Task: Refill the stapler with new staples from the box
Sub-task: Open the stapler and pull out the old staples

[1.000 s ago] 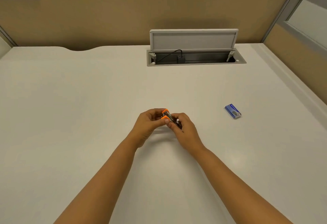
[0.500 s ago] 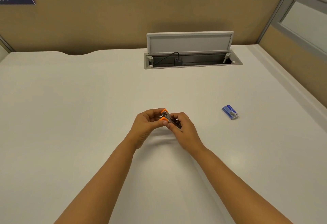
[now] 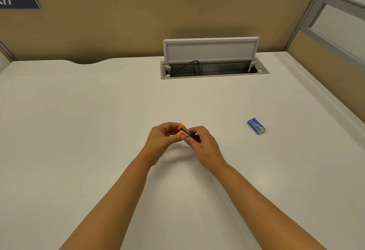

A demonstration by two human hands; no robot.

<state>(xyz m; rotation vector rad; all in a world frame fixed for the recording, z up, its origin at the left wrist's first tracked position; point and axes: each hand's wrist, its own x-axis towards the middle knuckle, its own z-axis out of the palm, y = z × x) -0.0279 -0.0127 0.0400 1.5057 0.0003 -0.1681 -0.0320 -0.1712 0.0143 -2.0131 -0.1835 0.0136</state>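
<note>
A small orange stapler (image 3: 184, 131) with a metal magazine is held above the middle of the white desk (image 3: 79, 131). My left hand (image 3: 161, 141) pinches its orange end. My right hand (image 3: 203, 147) grips the metal part on the right, fingers curled round it. Most of the stapler is hidden by the fingers. A blue box of staples (image 3: 256, 126) lies shut on the desk, well to the right of both hands.
An open cable hatch (image 3: 214, 70) with a raised grey lid and a black plug sits at the back of the desk. Tan partition walls (image 3: 118, 28) close off the back and right sides.
Both hands keep hold of the stapler in about the same spot; the fingers have shifted slightly on it. The view has tilted a little. The staple box has not moved.
</note>
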